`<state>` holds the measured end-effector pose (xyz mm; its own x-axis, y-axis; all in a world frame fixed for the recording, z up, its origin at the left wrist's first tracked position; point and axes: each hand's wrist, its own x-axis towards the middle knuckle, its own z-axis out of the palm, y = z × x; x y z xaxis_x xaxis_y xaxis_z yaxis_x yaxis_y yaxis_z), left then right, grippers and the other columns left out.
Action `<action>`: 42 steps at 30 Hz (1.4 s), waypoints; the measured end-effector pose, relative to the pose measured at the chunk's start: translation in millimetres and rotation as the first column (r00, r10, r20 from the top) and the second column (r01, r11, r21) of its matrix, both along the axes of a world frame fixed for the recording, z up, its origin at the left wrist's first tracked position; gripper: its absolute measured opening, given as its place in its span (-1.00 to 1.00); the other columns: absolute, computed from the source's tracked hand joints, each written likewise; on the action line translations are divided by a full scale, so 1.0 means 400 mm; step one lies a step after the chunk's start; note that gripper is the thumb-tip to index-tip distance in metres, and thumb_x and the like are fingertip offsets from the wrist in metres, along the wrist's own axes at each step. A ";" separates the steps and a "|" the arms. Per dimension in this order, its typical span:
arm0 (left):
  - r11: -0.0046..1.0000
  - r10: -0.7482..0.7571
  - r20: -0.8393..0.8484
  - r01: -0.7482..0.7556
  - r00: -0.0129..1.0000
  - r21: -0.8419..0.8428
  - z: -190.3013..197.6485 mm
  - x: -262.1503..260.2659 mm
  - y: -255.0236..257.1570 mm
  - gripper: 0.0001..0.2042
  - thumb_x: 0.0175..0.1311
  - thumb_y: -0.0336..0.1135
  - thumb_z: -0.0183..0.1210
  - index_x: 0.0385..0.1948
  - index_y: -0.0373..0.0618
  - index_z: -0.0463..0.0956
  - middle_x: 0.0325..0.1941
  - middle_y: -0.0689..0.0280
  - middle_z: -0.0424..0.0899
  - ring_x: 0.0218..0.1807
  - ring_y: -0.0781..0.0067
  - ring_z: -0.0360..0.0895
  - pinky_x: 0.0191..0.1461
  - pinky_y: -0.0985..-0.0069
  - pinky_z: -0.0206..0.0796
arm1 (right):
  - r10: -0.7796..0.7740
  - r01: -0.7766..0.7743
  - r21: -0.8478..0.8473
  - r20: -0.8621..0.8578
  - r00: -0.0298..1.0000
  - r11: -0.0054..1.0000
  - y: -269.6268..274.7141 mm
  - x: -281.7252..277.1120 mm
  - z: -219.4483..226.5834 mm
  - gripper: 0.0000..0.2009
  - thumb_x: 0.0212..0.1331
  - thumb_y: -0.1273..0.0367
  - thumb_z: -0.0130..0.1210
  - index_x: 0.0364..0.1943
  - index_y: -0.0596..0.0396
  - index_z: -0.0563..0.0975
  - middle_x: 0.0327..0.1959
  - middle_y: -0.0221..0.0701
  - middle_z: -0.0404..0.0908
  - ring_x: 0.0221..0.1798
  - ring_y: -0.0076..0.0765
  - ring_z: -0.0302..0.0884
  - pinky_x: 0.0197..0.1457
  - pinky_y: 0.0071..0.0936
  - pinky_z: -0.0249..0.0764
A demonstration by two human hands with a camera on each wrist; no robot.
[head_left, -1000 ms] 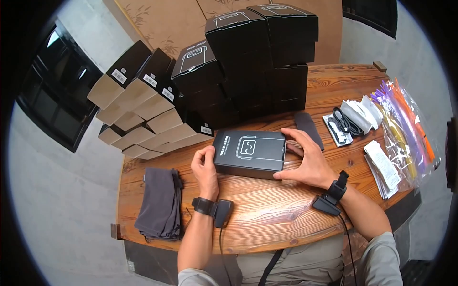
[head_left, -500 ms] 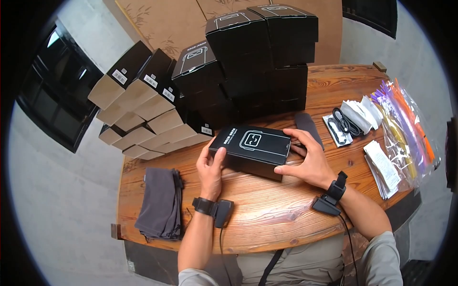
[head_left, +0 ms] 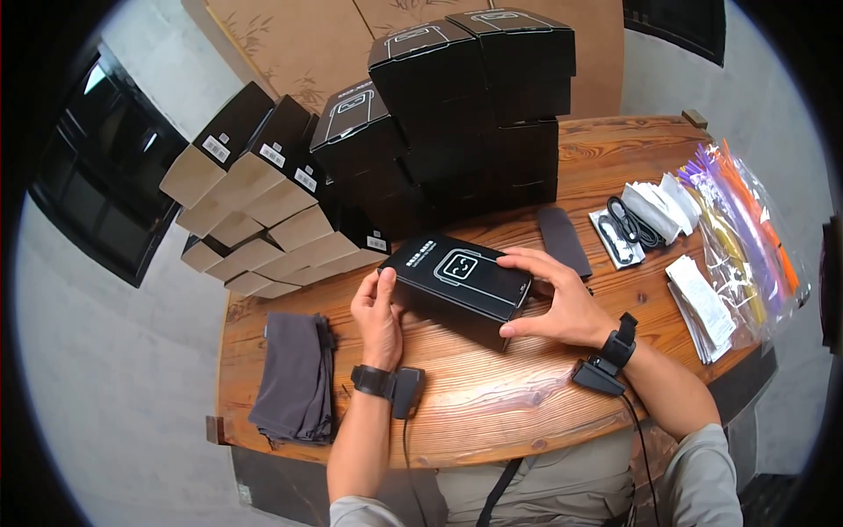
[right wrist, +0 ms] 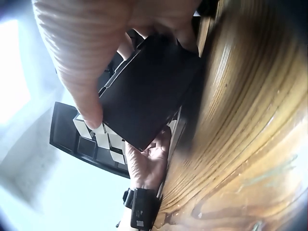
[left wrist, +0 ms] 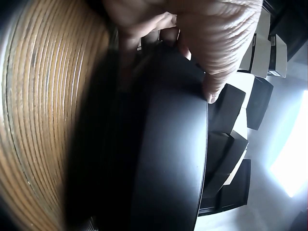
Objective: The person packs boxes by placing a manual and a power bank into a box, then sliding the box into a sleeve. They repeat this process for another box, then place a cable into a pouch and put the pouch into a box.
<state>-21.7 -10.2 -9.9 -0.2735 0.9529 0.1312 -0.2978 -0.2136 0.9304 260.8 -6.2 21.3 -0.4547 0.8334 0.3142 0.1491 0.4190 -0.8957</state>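
In the head view a black box (head_left: 439, 283) with a white line drawing of a smiling device on its lid sits at an angle between both hands. At its left end the left hand (head_left: 378, 318) grips it, thumb on the top edge. The right hand (head_left: 566, 303) spans the opposite end, thumb at the near corner and fingers over the far side. The left wrist view shows the box's long dark side (left wrist: 171, 149), with fingers curling under it. A plain dark end face (right wrist: 149, 91) fills the middle of the right wrist view.
Stacked black boxes (head_left: 479, 105) and pale-ended boxes (head_left: 263, 211) stand behind. Dark folded cloth pouches (head_left: 294, 373) lie left. On the right are a dark grey case (head_left: 564, 241), black cables (head_left: 634, 224), white leaflets (head_left: 702, 303) and a bag of coloured strips (head_left: 746, 237).
The box has turned, its right end swinging toward the person, and its near side shows more. The left thumb has come onto the top edge; the right fingers have shifted over the lid's far edge.
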 end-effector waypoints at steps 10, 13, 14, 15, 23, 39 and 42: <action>1.000 -0.022 0.012 0.022 1.000 0.006 -0.003 -0.002 0.001 -0.78 0.43 -0.22 0.10 -0.14 -0.20 0.54 -0.15 0.33 0.65 -0.16 0.56 0.59 -0.07 0.52 0.52 | -0.009 0.008 0.065 0.019 1.000 0.998 0.005 0.001 0.002 -0.15 -0.29 0.09 0.53 0.21 0.10 0.45 0.30 -0.13 0.32 0.37 -0.09 0.26 0.43 -0.23 0.19; 1.000 -0.020 0.023 0.020 1.000 -0.002 0.001 0.002 0.002 -0.77 0.43 -0.21 0.09 -0.14 -0.19 0.54 -0.15 0.32 0.65 -0.15 0.55 0.60 -0.06 0.51 0.52 | 0.005 -0.004 0.025 -0.031 0.999 1.000 0.003 -0.001 0.004 -0.12 -0.32 0.11 0.55 0.23 0.11 0.42 0.29 -0.15 0.33 0.36 -0.10 0.26 0.43 -0.25 0.20; 1.000 -0.026 0.019 0.026 0.999 -0.002 0.000 0.001 0.002 -0.77 0.43 -0.21 0.08 -0.14 -0.19 0.54 -0.14 0.32 0.65 -0.15 0.55 0.60 -0.05 0.51 0.51 | 0.008 -0.009 -0.014 -0.071 0.997 1.000 0.001 -0.003 0.004 -0.11 -0.33 0.12 0.55 0.23 0.11 0.41 0.28 -0.16 0.33 0.36 -0.10 0.26 0.43 -0.25 0.20; 0.999 -0.033 0.015 0.033 0.999 -0.003 -0.002 -0.002 0.002 -0.77 0.43 -0.20 0.08 -0.15 -0.19 0.54 -0.14 0.32 0.65 -0.14 0.54 0.60 -0.04 0.50 0.51 | 0.009 -0.015 -0.052 -0.111 0.994 0.999 -0.001 -0.005 0.003 -0.10 -0.33 0.13 0.56 0.24 0.11 0.40 0.27 -0.17 0.33 0.37 -0.11 0.25 0.43 -0.26 0.20; 0.996 -0.082 -0.080 0.080 0.993 -0.023 0.004 0.008 0.006 -0.61 0.44 -0.27 0.07 0.20 -0.27 0.37 0.05 0.24 0.59 0.03 0.48 0.56 0.05 0.49 0.48 | -0.047 0.042 0.072 0.065 0.997 0.997 -0.024 -0.013 0.019 -0.08 -0.36 0.12 0.57 0.23 0.11 0.39 0.10 -0.25 0.41 0.30 -0.16 0.23 0.40 -0.29 0.18; 0.879 -0.449 -0.206 0.471 0.870 0.078 0.032 0.056 -0.024 0.12 -0.18 -0.18 0.57 0.45 -0.16 -0.05 0.33 0.18 0.31 0.33 0.33 0.33 0.37 0.44 0.22 | 0.086 -0.099 -0.031 -0.272 0.958 0.995 -0.024 -0.004 0.031 -0.43 -0.03 0.57 0.32 0.17 0.09 0.46 0.11 -0.34 0.56 0.16 -0.46 0.50 0.25 -0.49 0.42; 0.945 -0.313 -0.318 0.328 0.895 -0.004 0.035 0.058 -0.028 -0.27 0.15 -0.24 0.37 0.35 -0.19 0.20 0.21 0.24 0.46 0.24 0.42 0.42 0.27 0.51 0.30 | 0.098 -0.098 0.012 -0.215 0.972 0.995 -0.022 -0.001 0.026 -0.29 -0.08 0.48 0.39 0.27 0.07 0.36 0.14 -0.29 0.54 0.18 -0.41 0.50 0.25 -0.46 0.42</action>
<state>1.4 -21.3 4.1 0.1076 0.9724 0.2072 -0.0562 -0.2021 0.9777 260.4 -15.2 31.9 -0.4555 0.7878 0.4146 -0.0892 0.4230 -0.9017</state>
